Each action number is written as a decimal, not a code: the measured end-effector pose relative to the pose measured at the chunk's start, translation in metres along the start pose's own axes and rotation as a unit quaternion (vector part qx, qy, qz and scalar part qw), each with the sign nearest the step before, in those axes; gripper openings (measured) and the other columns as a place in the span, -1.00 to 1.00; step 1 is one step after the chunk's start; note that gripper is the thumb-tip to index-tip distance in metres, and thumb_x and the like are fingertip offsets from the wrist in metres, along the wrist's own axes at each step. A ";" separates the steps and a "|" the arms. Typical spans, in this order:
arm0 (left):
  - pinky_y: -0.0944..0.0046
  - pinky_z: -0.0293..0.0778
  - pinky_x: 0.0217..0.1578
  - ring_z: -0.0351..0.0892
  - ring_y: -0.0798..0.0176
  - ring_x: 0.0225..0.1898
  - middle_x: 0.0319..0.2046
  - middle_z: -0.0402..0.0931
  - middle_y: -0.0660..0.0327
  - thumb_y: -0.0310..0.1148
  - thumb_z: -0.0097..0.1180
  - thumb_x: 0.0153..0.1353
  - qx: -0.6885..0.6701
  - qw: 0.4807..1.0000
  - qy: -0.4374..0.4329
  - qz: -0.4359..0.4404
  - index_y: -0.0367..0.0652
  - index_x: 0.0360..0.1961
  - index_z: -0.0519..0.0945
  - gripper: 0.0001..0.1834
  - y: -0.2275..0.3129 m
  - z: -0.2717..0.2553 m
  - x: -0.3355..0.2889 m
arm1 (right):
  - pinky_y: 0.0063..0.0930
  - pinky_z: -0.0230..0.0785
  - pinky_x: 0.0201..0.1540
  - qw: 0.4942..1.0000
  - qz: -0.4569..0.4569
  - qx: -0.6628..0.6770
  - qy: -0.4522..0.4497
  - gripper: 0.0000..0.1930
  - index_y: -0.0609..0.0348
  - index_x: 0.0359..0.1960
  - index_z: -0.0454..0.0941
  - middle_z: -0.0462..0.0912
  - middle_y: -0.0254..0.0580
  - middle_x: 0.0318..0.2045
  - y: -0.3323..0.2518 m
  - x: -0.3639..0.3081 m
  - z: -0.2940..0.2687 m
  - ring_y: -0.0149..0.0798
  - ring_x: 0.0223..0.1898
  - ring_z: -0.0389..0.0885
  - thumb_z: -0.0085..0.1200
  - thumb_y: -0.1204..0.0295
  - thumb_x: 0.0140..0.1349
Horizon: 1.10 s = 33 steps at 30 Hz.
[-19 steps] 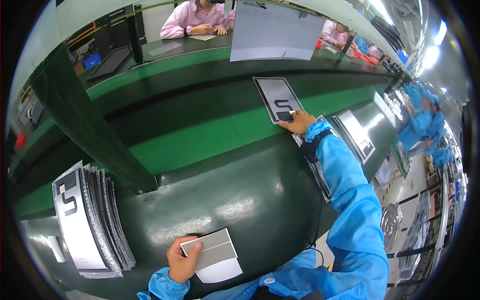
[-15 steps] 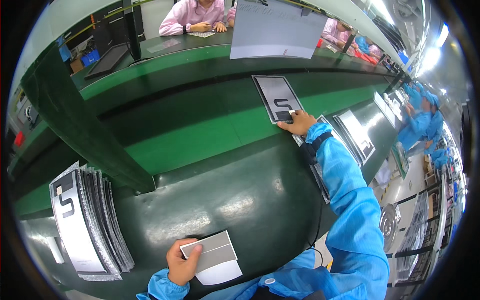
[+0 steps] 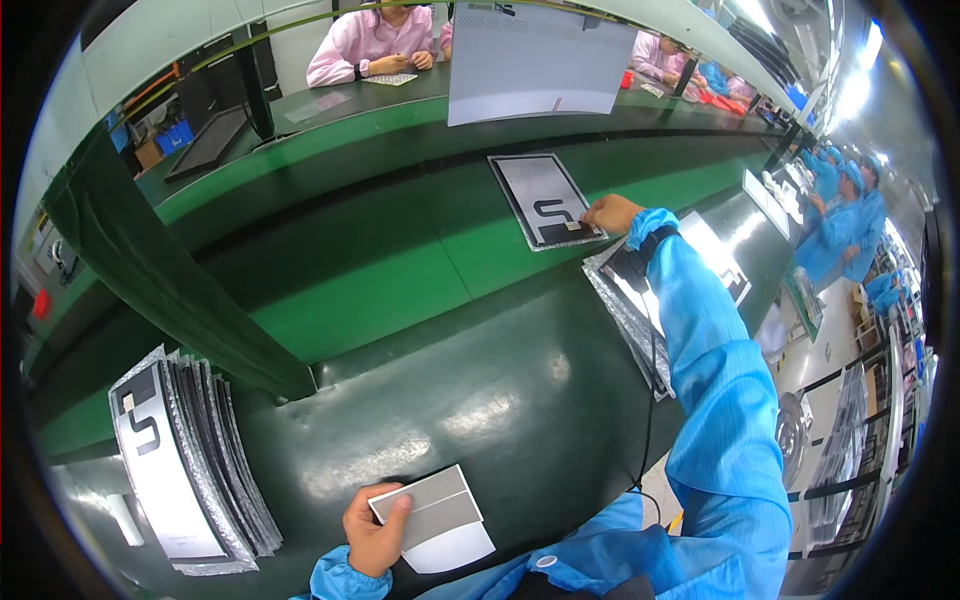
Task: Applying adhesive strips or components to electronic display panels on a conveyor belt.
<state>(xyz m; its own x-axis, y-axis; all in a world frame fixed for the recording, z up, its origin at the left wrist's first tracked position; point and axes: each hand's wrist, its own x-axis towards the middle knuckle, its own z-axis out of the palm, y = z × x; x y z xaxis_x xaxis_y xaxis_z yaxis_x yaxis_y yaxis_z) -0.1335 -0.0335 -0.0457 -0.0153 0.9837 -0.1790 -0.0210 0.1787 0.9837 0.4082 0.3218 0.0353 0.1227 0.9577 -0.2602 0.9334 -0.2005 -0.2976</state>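
At the lower middle, my left hand grips a small sheet of label backing, grey with a pale line across its upper part and white below. The thumb lies on its face. Farther up, my right hand is closed, fingertips pinched together at the lower right corner of a flat grey panel with a black border and a black S-shaped mark. Whether the fingers hold anything is hidden. A small pale sticker sits on the panel's black strip, just beside the fingertips.
A leaning stack of similar panels in bubble wrap stands at left beside a white strip. More wrapped panels lie under my right forearm. A dark green post rises at left. A white board hangs ahead; people sit beyond.
My right hand has drawn back from the panel's face to its right corner, its fingers curling in. The pale sticker now shows on the panel. My left hand keeps the label sheet.
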 end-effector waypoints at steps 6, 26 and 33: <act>0.34 0.57 -0.24 0.64 0.41 -0.28 -0.29 0.70 0.19 -0.37 0.42 0.27 0.017 1.000 0.004 0.005 -0.28 -0.10 0.65 -0.72 -0.002 0.000 -0.001 | -0.10 0.26 0.36 0.984 0.081 0.115 0.108 0.05 0.40 0.11 0.66 0.60 0.26 0.20 -0.018 0.021 0.011 0.19 0.28 0.51 -0.17 -0.52 0.22; 0.28 0.60 -0.21 0.68 0.36 -0.26 -0.26 0.74 0.13 -0.38 0.43 0.24 0.043 0.999 0.013 0.014 -0.28 -0.12 0.66 -0.73 -0.006 -0.003 -0.001 | -0.34 0.35 -0.42 0.976 0.182 0.118 0.007 -0.48 0.11 -0.40 0.75 0.67 -0.20 -0.34 -0.028 0.032 0.020 -0.27 -0.47 0.55 0.36 -0.17 0.15; 0.28 0.60 -0.22 0.67 0.37 -0.27 -0.28 0.73 0.14 -0.35 0.44 0.23 0.043 0.998 0.013 0.037 -0.29 -0.11 0.66 -0.70 -0.002 -0.004 -0.002 | -0.15 0.64 0.01 0.775 0.037 0.624 -0.095 -0.78 0.37 -0.13 0.60 0.72 -0.11 -0.21 -0.050 0.014 0.025 -0.14 -0.15 0.75 0.27 0.45 0.31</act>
<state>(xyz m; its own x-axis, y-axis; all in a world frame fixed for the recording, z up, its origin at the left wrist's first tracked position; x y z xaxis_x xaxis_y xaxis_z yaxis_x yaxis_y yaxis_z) -0.1374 -0.0361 -0.0473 -0.0399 0.9936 -0.1055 0.0673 0.1080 0.9919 0.3548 0.3398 0.0241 -0.0015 0.9104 -0.4137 -0.1420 -0.4097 -0.9011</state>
